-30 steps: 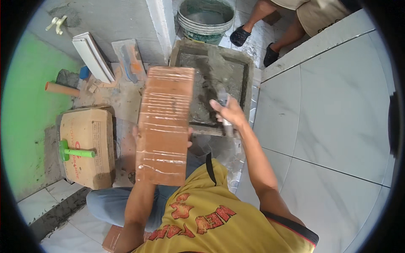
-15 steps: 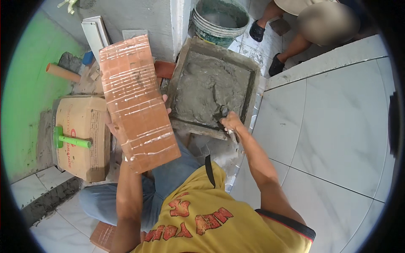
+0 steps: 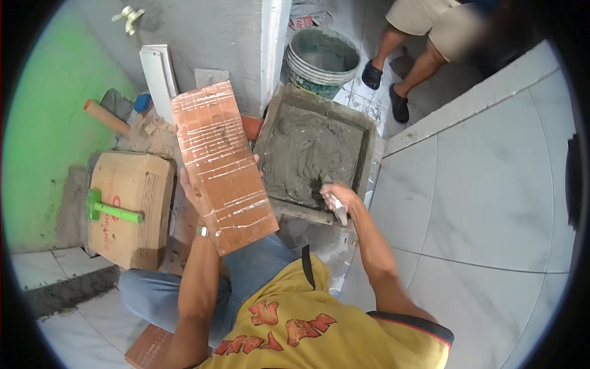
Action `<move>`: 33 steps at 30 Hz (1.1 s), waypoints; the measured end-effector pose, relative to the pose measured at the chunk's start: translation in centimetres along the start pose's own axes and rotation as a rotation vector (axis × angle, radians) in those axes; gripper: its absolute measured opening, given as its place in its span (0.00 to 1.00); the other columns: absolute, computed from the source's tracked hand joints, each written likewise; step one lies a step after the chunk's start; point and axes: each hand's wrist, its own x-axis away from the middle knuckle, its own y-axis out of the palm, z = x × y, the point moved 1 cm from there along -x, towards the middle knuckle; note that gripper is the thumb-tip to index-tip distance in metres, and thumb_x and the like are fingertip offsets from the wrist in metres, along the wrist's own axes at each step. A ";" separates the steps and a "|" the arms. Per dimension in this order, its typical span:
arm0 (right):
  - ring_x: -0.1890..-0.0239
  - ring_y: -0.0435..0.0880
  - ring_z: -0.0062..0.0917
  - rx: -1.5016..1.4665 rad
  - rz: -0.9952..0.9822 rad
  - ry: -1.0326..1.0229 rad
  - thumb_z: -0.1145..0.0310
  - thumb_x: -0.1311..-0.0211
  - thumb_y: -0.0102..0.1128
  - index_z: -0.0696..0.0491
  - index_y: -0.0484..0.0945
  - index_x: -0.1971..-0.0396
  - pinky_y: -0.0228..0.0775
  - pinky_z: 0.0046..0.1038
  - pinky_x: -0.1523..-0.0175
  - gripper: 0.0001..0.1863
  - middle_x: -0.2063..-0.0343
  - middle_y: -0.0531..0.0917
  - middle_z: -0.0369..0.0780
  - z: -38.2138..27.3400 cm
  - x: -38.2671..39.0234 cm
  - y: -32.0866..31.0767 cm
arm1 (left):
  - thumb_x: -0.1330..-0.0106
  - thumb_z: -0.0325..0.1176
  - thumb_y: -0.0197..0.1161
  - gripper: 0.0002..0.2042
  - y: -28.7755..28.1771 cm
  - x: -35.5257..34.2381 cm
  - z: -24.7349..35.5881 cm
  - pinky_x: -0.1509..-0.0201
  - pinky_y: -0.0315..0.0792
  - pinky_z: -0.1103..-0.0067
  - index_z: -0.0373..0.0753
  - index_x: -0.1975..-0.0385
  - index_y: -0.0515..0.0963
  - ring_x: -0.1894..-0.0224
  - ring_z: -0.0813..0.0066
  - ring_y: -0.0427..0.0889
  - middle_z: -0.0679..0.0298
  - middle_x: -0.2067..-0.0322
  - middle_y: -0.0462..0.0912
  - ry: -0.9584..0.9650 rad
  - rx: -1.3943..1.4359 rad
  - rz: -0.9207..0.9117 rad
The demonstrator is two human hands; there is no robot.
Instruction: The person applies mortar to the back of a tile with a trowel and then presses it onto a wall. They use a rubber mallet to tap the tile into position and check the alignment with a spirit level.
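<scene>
Over my lap, above the blue denim trousers (image 3: 255,261) and the yellow shirt with red print (image 3: 289,329), my left hand (image 3: 190,192) grasps a long rectangular brown tile (image 3: 228,169) with whitish lines across its face. The tile is tilted, its upper end leaning to my left; one part of the hand shows at its left edge and fingertips show at its right edge, but the palm is hidden under it. On this wrist I wear a watch with a pale square face (image 3: 202,231). Near my left forearm, on the floor, lies another brown tile (image 3: 149,344).

My right hand (image 3: 340,198) is clenched around a hand tool with a pale grey handle (image 3: 340,214). Its far end goes into the wet grey mortar (image 3: 301,147), so I cannot tell its shape. The mortar lies in a square shallow tray with thick grey walls (image 3: 368,163), to the right of the tile.

To my left, a bright green mallet (image 3: 117,213) rests on a brown cardboard box (image 3: 138,249). Farther, just behind the tray, stands a round green bucket with a pale rim (image 3: 316,84). White narrow panels (image 3: 158,83) lean on the grey wall (image 3: 209,31). Beyond the bucket's right side, I see another person's legs (image 3: 424,64) in black shoes (image 3: 399,104).
</scene>
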 end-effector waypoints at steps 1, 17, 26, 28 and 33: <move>0.86 0.71 0.25 -0.112 0.001 0.024 0.66 0.43 0.62 0.51 0.71 0.78 0.64 0.32 0.81 0.10 0.86 0.71 0.35 0.3 1.6 0.0 | 0.40 0.81 0.40 0.54 -0.3 0.0 0.0 0.38 0.70 0.41 0.43 0.22 0.49 0.32 0.30 0.65 0.37 0.29 0.58 -0.002 0.008 0.006; 0.74 0.86 0.37 0.720 0.319 -0.280 0.63 0.31 0.59 0.66 0.65 0.47 0.79 0.39 0.69 0.24 0.69 0.84 0.51 -11.6 18.8 17.5 | 0.28 0.71 0.36 0.43 -5.5 -5.1 -11.2 0.32 0.70 0.55 0.41 0.24 0.55 0.34 0.51 0.73 0.50 0.32 0.69 0.142 0.467 -0.026; 0.59 0.84 0.61 1.024 0.399 -0.569 0.61 0.29 0.56 0.73 0.60 0.38 0.76 0.49 0.51 0.32 0.62 0.82 0.66 -8.9 19.5 18.1 | 0.28 0.71 0.35 0.43 -0.9 -5.2 -9.9 0.30 0.69 0.55 0.43 0.24 0.54 0.31 0.53 0.69 0.51 0.30 0.65 0.165 0.255 0.054; 0.68 0.85 0.52 0.992 0.382 -0.605 0.62 0.29 0.55 0.68 0.63 0.40 0.78 0.45 0.59 0.28 0.66 0.83 0.60 -8.1 19.8 17.4 | 0.28 0.71 0.36 0.43 -1.6 -5.8 -9.8 0.32 0.71 0.54 0.43 0.24 0.55 0.33 0.53 0.72 0.51 0.32 0.68 0.109 0.292 0.024; 0.83 0.74 0.17 0.123 0.095 -0.268 0.63 0.27 0.56 0.59 0.69 0.49 0.70 0.24 0.81 0.16 0.76 0.74 0.36 -9.5 25.3 13.3 | 0.27 0.68 0.41 0.39 -4.3 -4.5 -10.8 0.33 0.72 0.59 0.44 0.27 0.61 0.36 0.55 0.75 0.54 0.33 0.70 0.109 0.235 0.100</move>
